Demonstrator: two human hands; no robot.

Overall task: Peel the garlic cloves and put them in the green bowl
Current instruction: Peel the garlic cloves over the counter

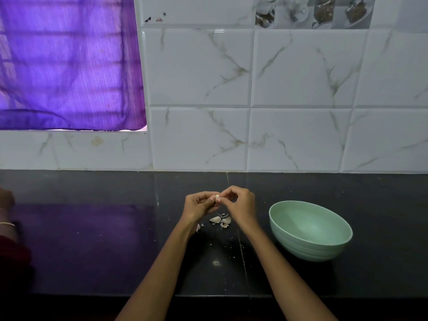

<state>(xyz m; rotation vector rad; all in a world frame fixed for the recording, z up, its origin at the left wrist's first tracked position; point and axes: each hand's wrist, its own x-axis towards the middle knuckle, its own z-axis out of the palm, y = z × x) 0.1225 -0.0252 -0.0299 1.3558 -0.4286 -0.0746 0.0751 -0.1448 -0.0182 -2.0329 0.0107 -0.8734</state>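
Note:
A small pale garlic clove (217,197) is pinched between the fingertips of both hands above the black counter. My left hand (199,205) grips it from the left and my right hand (239,203) from the right. Just below the hands, loose papery garlic skins (221,220) lie on the counter, with one more piece of garlic (198,227) half hidden by my left wrist. The green bowl (310,230) stands to the right of my right forearm, and I see nothing inside it.
The black counter (115,251) runs up to a white marble-patterned tiled wall (278,112). A purple curtain (64,61) hangs at the upper left. Another person's hand and dark red sleeve (7,218) show at the left edge. Tiny skin crumbs dot the counter.

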